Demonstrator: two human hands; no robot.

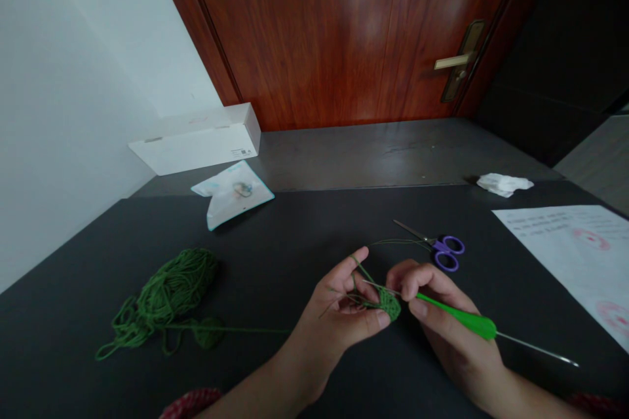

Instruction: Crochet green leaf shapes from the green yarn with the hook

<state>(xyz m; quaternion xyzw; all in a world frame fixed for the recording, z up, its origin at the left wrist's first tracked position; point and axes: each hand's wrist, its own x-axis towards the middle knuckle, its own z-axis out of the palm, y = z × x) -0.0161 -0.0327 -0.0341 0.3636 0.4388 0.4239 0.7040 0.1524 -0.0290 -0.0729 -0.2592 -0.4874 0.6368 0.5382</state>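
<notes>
A small, curved piece of tightly stitched dark green yarn (390, 304) is being pinched between the thumb and fingers of the left hand (339, 314), low and right of centre, above a matte black tabletop (295, 229). The index finger of that hand is being held up, with a green strand being drawn from near its tip down to the stitched piece. Several loose ends are being left hanging out among the fingers.

A slim crochet hook with a bright green plastic handle (472, 322) is being gripped in the closed fingers of the right hand (442, 311). Its thin metal front end is being laid across the top of the stitched piece; whether a loop is being caught cannot be told at this size. A second metal shaft is being pointed out to the lower right from the handle's other end. The fingertips of both hands are being kept near each other around the work.

On the left, a loose, tangled skein of green yarn (177, 285) is being seen resting on the tabletop, with a small dark green bundle (209, 332) beside it. A long green strand (250, 330) is being stretched from there towards the left forearm. Beyond the right hand, purple-handled metal scissors (446, 247) are being left lying with thin threads beside their blades.
</notes>
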